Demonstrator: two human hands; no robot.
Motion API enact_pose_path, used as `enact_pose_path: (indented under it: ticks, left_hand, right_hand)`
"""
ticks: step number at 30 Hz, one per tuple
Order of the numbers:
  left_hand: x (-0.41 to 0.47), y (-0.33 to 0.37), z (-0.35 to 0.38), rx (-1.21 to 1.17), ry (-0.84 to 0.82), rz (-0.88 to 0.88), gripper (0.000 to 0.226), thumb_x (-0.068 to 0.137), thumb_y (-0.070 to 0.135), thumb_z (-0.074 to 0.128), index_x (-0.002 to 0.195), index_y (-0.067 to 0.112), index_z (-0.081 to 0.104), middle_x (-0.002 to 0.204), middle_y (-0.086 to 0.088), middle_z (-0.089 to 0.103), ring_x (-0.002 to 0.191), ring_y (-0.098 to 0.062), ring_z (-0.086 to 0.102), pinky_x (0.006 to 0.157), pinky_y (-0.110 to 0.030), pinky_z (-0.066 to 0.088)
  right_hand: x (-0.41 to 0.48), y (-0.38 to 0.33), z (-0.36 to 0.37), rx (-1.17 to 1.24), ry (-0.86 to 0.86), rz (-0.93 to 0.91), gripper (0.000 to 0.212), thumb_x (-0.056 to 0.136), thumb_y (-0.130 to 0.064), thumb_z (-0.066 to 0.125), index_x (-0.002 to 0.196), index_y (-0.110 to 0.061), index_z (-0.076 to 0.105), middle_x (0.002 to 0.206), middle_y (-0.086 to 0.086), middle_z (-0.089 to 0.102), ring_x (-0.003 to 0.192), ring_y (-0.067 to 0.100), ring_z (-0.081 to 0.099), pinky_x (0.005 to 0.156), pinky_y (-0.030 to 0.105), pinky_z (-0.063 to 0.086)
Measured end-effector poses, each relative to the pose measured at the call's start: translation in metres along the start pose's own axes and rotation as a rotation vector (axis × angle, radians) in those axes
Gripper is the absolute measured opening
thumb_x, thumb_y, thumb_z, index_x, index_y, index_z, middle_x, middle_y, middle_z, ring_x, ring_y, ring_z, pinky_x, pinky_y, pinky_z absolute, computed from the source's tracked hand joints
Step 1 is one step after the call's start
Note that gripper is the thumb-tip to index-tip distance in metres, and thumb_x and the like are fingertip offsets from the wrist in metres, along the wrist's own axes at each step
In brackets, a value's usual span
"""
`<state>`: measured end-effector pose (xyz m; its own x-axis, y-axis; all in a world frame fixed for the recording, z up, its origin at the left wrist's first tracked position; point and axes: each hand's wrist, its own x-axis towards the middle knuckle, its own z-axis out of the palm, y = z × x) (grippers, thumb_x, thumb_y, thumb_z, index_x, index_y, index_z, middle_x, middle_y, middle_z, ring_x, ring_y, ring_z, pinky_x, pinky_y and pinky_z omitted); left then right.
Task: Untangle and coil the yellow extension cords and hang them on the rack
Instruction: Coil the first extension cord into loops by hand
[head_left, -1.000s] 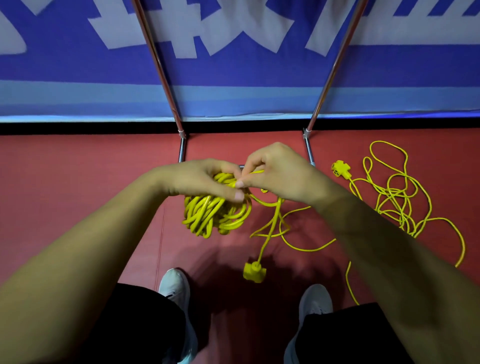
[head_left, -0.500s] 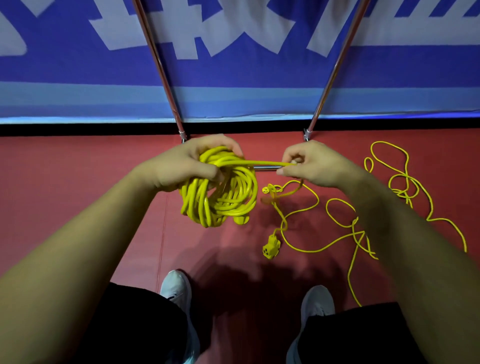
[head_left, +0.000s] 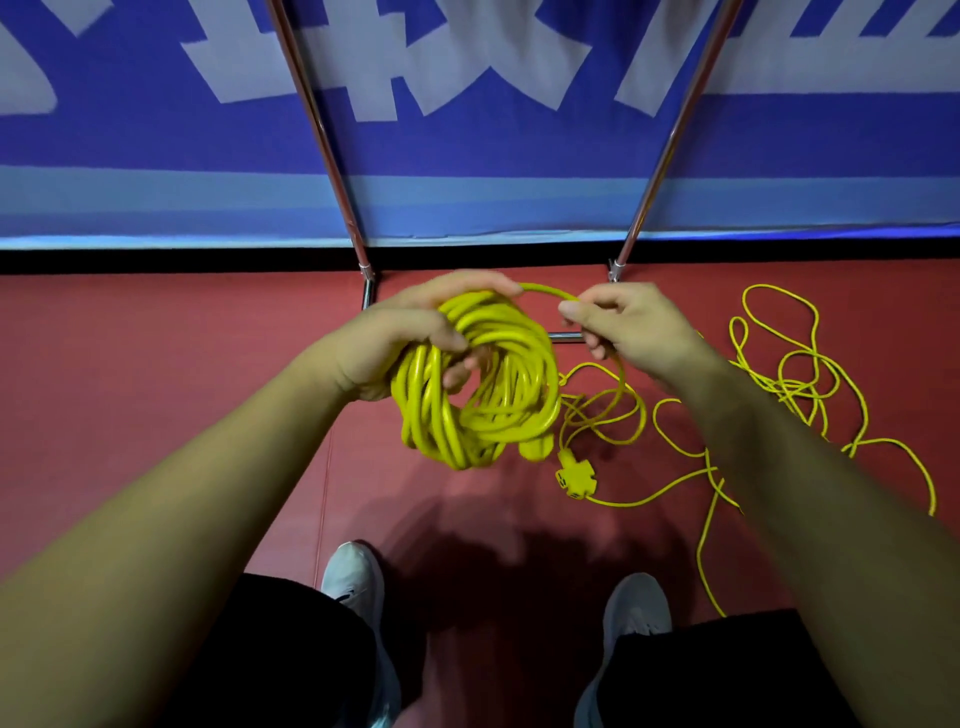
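Note:
My left hand (head_left: 400, 338) grips a thick coil of yellow extension cord (head_left: 493, 384), held up above the red floor with the thumb across its loops. My right hand (head_left: 623, 325) pinches the free strand (head_left: 550, 292) that arcs from the top of the coil. From that hand the cord drops in loose loops to a yellow socket end (head_left: 574, 475) lying on the floor. A second tangled yellow cord (head_left: 795, 384) sprawls on the floor at the right. The rack's two metal legs (head_left: 322, 140) rise behind my hands, joined by a low crossbar (head_left: 565, 336).
A blue banner with white characters (head_left: 467, 104) hangs behind the rack. My two grey shoes (head_left: 353, 577) stand on the red floor (head_left: 156, 364) below the coil, with my shadow between them.
The coil has gained a loop and turned to face me. My right hand moved in toward the coil, feeding the strand over its top. The socket end slid right on the floor.

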<state>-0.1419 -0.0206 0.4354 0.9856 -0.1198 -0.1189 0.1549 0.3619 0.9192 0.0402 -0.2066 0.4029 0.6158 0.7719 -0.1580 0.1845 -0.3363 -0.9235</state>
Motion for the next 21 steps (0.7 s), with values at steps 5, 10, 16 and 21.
enact_pose_path:
  ticks: [5, 10, 16, 21]
  left_hand:
    - [0.007, 0.011, -0.008, -0.137, 0.286, 0.215, 0.042, 0.069, 0.002, 0.049, 0.108, 0.017, 0.054, 0.074, -0.015, 0.053, 0.051, -0.019, 0.047, 0.054, -0.026, 0.040]
    - [0.008, 0.023, -0.019, -0.370, 0.425, 0.424, 0.035, 0.080, -0.002, 0.038, 0.108, 0.015, 0.049, 0.082, -0.014, 0.050, 0.058, -0.019, 0.048, 0.056, -0.024, 0.045]
    - [0.000, 0.034, -0.036, -0.406, 0.602, 0.624, 0.034, 0.084, -0.008, 0.047, 0.110, 0.014, 0.047, 0.087, -0.013, 0.055, 0.070, -0.021, 0.055, 0.066, -0.029, 0.049]
    - [-0.001, 0.034, -0.036, -0.188, 0.785, 0.629, 0.035, 0.088, -0.010, 0.052, 0.113, 0.014, 0.044, 0.088, -0.016, 0.063, 0.080, -0.035, 0.067, 0.078, -0.042, 0.055]
  right_hand:
    - [0.001, 0.006, 0.012, -0.037, -0.104, 0.036, 0.028, 0.097, -0.028, 0.060, 0.082, -0.005, 0.063, 0.072, 0.010, 0.064, 0.070, 0.018, 0.055, 0.066, 0.032, 0.041]
    - [-0.001, 0.051, 0.018, -0.270, -0.258, 0.239, 0.030, 0.096, -0.025, 0.060, 0.079, -0.002, 0.064, 0.082, 0.021, 0.071, 0.070, 0.024, 0.054, 0.068, 0.035, 0.041]
    - [-0.009, 0.068, 0.019, -0.110, -0.349, 0.408, 0.016, 0.100, -0.015, 0.052, 0.084, -0.012, 0.055, 0.088, 0.015, 0.072, 0.080, 0.022, 0.069, 0.077, 0.031, 0.050]
    - [-0.017, 0.041, 0.051, -0.080, -0.383, 0.327, 0.010, 0.101, -0.020, 0.050, 0.094, -0.013, 0.050, 0.069, 0.015, 0.066, 0.050, 0.019, 0.050, 0.050, 0.027, 0.037]
